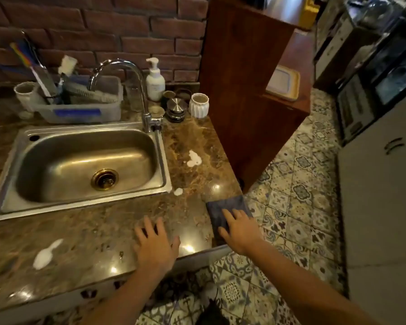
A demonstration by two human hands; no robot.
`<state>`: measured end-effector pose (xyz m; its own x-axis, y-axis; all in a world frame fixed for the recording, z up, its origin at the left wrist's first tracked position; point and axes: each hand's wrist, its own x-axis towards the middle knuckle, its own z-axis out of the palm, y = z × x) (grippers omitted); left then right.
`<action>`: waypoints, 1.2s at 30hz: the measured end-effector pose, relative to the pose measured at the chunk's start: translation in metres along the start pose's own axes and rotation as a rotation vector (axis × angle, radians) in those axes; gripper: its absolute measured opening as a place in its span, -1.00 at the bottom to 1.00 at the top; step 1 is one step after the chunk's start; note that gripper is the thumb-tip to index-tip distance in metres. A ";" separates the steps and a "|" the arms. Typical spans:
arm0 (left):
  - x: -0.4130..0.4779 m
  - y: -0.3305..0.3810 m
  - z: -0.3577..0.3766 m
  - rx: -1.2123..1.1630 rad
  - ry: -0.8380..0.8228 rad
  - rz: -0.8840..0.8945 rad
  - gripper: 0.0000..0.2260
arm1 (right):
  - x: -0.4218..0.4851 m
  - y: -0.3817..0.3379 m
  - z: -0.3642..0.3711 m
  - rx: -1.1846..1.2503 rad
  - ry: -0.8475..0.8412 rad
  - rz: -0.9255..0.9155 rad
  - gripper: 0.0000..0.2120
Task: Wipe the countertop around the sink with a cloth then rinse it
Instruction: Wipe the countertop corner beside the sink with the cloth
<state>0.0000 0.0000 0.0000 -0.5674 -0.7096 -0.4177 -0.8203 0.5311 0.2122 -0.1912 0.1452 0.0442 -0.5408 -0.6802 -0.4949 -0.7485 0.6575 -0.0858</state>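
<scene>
A steel sink [10,160] is set in a brown marble countertop [99,233]. White foam blobs lie on the marble: one right of the sink [193,158], a small one at the sink's front right corner [178,191], a long one at the front left [47,254]. A folded grey-blue cloth [223,205] lies at the counter's front right corner. My right hand [238,231] rests flat on the cloth, fingers spread. My left hand [155,242] lies flat on the bare marble, left of the cloth, fingers apart.
A chrome faucet [136,78] stands behind the sink, with a white pump bottle [155,80], a ribbed white cup [199,105], metal lids [176,108] and a plastic tub of brushes [80,109] along the brick wall. A wooden cabinet [244,90] borders the counter's right end. Patterned tile floor [298,207] lies below.
</scene>
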 end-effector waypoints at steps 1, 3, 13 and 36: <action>0.005 0.008 0.006 -0.016 -0.022 -0.093 -0.26 | 0.009 0.010 0.002 -0.020 -0.010 -0.033 -0.34; 0.018 0.023 0.021 -0.046 0.026 -0.263 -0.23 | 0.030 0.028 0.007 -0.069 -0.003 -0.087 -0.32; 0.077 0.066 0.059 -0.169 0.121 -0.618 -0.22 | 0.082 0.059 0.072 -0.041 0.154 -0.185 -0.17; 0.102 0.079 0.068 -0.202 0.274 -0.820 -0.21 | 0.339 0.018 -0.057 -0.102 0.246 -0.204 -0.29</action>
<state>-0.1177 0.0006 -0.0857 0.2281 -0.9306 -0.2862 -0.9584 -0.2664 0.1023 -0.4102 -0.0918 -0.0755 -0.4431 -0.8603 -0.2519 -0.8786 0.4726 -0.0686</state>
